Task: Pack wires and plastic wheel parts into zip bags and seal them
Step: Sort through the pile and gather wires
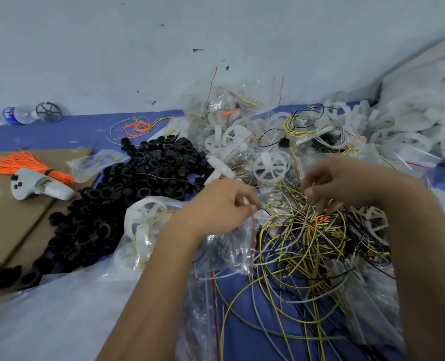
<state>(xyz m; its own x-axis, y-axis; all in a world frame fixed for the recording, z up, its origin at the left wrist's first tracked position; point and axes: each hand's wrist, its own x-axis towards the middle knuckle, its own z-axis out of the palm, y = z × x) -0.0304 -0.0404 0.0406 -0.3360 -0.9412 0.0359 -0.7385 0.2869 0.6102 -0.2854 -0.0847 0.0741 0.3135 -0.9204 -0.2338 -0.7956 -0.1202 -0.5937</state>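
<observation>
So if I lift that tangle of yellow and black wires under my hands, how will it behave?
The wire tangle probably comes up floppy, since the strands lie in loose curved loops. Likely light, being thin strands. The loops interlock, so the right hand may drag neighbouring wires along and snag the zip bag.

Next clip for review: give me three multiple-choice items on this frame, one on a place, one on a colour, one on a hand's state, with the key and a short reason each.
1. Where does the white handheld controller lie?
A. on the brown cardboard sheet
B. on the heap of black plastic rings
C. inside a zip bag

2. What colour is the tied bundle of thin wires beside the controller?
A. yellow
B. orange
C. black

3. What is the right hand doing?
A. resting flat
B. pinching wires from the tangled wire pile
C. holding a bottle

Key: A, cardboard shows beneath it; B, plainly orange; B, fingertips close on strands.
</observation>
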